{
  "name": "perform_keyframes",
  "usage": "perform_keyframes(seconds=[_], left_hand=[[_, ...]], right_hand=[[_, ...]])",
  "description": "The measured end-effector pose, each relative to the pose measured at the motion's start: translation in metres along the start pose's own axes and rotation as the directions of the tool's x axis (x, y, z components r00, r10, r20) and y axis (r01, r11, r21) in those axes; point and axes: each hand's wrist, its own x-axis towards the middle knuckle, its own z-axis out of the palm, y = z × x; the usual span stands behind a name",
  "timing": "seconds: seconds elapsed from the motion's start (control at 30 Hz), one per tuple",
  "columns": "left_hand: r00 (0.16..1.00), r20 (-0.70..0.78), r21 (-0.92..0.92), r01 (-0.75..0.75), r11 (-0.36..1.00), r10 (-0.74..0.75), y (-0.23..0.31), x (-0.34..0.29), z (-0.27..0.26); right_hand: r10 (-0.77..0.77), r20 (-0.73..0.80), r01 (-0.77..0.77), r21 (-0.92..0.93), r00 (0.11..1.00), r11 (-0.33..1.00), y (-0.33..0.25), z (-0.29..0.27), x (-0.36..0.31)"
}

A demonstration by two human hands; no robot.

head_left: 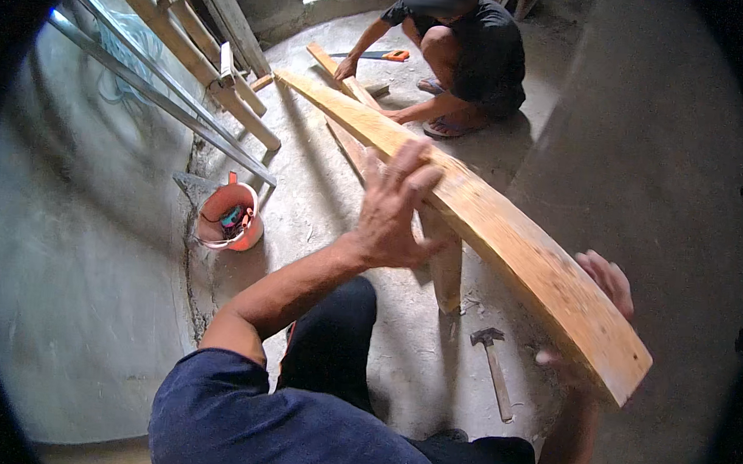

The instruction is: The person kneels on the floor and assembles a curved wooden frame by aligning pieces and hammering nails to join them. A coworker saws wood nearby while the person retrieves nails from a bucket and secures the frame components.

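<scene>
Head view: long, yellow-brown, rectangular timber beam (516, 237) slants above grey concrete floor (405, 346); raised, not yet set down, handling apparently unfinished. Left hand (392, 209): fingers spread at its edge. Right hand (610, 286): around near end; whether gripping, I cannot tell.

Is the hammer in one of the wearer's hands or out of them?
Out: the hammer lies on the floor, while the left hand and right hand are at the wooden beam.
</scene>
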Motion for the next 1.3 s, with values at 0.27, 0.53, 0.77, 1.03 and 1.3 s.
perform_keyframes(seconds=[0.27, 0.53, 0.77, 1.03, 1.3], left_hand=[[0.957, -0.157, 0.321, 0.285, 0.903, -0.245, 0.039, -0.043, 0.001], [0.83, -0.044, -0.381, 0.5, 0.778, -0.555, -0.037, -0.097, 0.004], [0.908, -0.155, -0.256, 0.344, 0.903, -0.39, -0.034, -0.101, 0.007], [0.923, -0.175, -0.096, 0.329, 0.939, -0.341, 0.037, -0.057, 0.007], [0.939, -0.177, -0.037, 0.293, 0.955, -0.295, 0.039, -0.053, 0.007]], right_hand=[[-0.51, -0.171, 0.531, 0.115, 0.843, 0.84, -0.021, 0.038, -0.01], [-0.286, -0.277, 0.376, 0.37, 0.917, 0.849, -0.055, 0.056, -0.05], [-0.311, -0.321, 0.417, 0.35, 0.895, 0.839, -0.056, 0.053, -0.057], [-0.336, -0.406, 0.469, 0.293, 0.85, 0.833, -0.044, 0.047, -0.056], [-0.333, -0.341, 0.432, 0.276, 0.879, 0.859, -0.041, 0.039, -0.058]])
